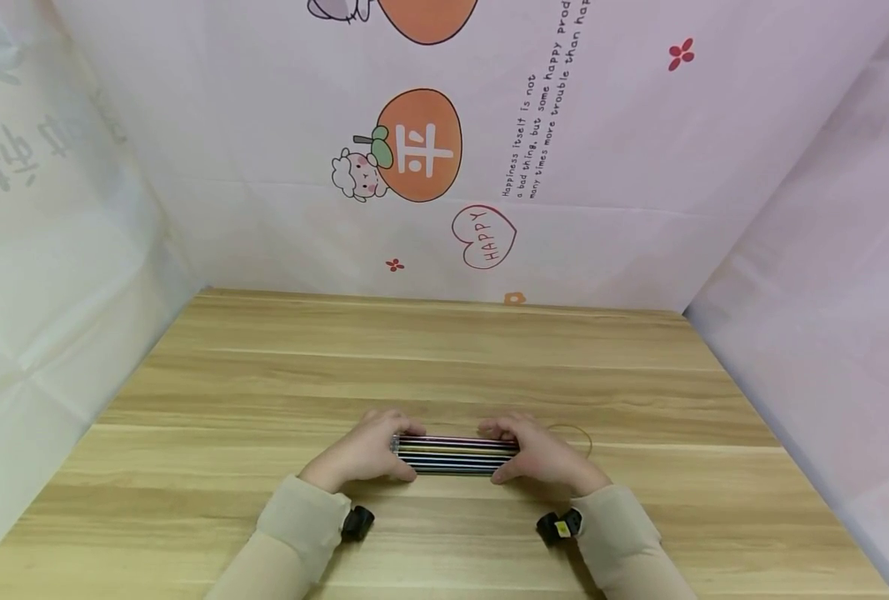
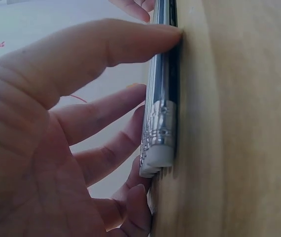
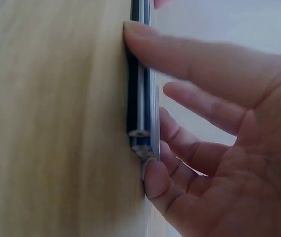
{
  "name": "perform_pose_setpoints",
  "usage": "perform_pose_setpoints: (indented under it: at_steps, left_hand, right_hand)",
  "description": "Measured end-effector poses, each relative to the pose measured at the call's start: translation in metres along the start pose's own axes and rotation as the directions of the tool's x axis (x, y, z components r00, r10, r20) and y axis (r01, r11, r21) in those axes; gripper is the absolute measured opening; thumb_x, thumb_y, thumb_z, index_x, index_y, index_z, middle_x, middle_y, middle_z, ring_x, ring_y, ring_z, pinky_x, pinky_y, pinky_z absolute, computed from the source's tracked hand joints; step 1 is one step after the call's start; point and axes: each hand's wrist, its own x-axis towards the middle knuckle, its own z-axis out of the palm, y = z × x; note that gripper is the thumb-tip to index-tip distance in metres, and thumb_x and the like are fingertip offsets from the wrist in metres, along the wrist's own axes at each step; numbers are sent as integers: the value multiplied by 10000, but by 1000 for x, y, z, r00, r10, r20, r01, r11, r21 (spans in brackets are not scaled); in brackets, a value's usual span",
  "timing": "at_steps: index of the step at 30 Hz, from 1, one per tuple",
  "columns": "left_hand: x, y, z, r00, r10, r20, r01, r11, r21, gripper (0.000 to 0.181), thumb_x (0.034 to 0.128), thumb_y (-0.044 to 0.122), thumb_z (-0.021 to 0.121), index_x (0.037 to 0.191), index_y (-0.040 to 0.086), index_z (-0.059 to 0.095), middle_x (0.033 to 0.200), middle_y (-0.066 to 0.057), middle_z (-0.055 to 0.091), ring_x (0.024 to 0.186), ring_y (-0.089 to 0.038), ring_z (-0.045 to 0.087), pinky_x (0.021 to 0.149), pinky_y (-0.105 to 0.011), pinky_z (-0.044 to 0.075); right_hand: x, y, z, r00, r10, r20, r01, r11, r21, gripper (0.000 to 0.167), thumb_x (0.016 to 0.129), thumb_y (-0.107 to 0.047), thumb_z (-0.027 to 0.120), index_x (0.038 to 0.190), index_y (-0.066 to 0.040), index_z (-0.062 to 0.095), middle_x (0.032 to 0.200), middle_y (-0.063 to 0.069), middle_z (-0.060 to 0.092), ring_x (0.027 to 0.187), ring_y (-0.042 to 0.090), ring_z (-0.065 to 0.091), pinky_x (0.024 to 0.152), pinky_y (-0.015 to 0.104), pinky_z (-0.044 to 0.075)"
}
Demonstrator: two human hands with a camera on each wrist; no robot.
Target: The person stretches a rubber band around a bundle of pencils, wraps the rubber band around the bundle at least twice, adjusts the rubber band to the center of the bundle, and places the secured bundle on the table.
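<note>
Pencils [image 1: 455, 456], slim and straight, are laid side by side in a flat, compact row, set crosswise near the middle of the front half of the table [image 1: 444, 358]. Barrels striped in dark and pale lengths, one yellowish, one reddish at the far edge; a glossy surface is suggested by highlights. At the left end, crimped silvery ferrules [image 2: 163, 116] are capped by blunt white erasers [image 2: 160, 155]. At the right end, flat-cut ends [image 3: 140, 133] are seen, slightly uneven.

Row is pinched at both ends: by the left hand [image 1: 365, 450] at the eraser end, by the right hand [image 1: 545, 454] at the other. In each, the thumb is set along the near edge, with bent fingers at the far edge.

Beside the right hand, a thin yellowish loop [image 1: 590, 439], rounded, is laid on the wood; material cannot be told. Table surface is smooth, pale brown, streaked by long grain. Both wrists are wrapped in beige cuffs [image 1: 303, 517], with small black cameras [image 1: 357, 523] mounted. Behind, a whitish sheet [image 1: 601, 250], softly creased, is printed with round orange fruit [image 1: 420, 146], lettering and a heart outline [image 1: 485, 237]
</note>
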Motion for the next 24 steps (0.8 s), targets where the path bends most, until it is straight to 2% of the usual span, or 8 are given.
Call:
perform_pose_setpoints:
  at_steps: [4, 8, 11, 18, 24]
  left_hand:
    - [0, 2, -1, 1000, -14, 6, 14, 1000, 10, 572, 690, 147, 856, 1234, 143, 679, 1270, -81, 603, 1225, -326, 427, 1028, -540, 439]
    - [0, 3, 0, 999, -31, 9, 31, 999, 14, 589, 693, 141, 847, 1256, 159, 675, 1254, -67, 598, 1205, -305, 431, 1011, -535, 452]
    - [-1, 4, 0, 999, -39, 13, 39, 999, 3, 593, 691, 127, 839, 1260, 160, 675, 1216, -51, 599, 1175, -285, 432, 988, -520, 460]
    - [0, 3, 1, 999, -32, 4, 32, 999, 6, 592, 664, 118, 807, 1242, 161, 684, 1183, -30, 608, 1137, -256, 438, 943, -470, 467]
    - [2, 3, 2, 1000, -20, -16, 21, 999, 38, 572, 657, 135, 760, 1224, 165, 691, 1234, -50, 620, 1166, -281, 457, 966, -493, 468]
  right_hand:
    - [0, 0, -1, 999, -37, 7, 38, 999, -36, 640, 711, -183, 870, 1291, -77, 623, 1156, 71, 600, 1052, 211, 505, 901, 342, 479]
    - [0, -1, -1, 997, -73, 21, 75, 993, -86, 637, 700, -153, 826, 1293, -57, 614, 1157, 77, 603, 1069, 226, 510, 924, 370, 478]
    - [0, -2, 0, 997, -71, 20, 73, 991, -108, 634, 679, -129, 798, 1282, -57, 618, 1151, 67, 602, 1072, 228, 509, 929, 388, 473]
    - [2, -1, 3, 998, -56, -3, 56, 991, -123, 583, 659, -119, 808, 1218, -75, 649, 1085, 35, 599, 1016, 196, 507, 864, 336, 479]
    - [3, -3, 4, 999, -40, -1, 39, 990, -139, 561, 666, -120, 811, 1204, -87, 657, 1142, 64, 607, 1099, 248, 521, 953, 445, 485]
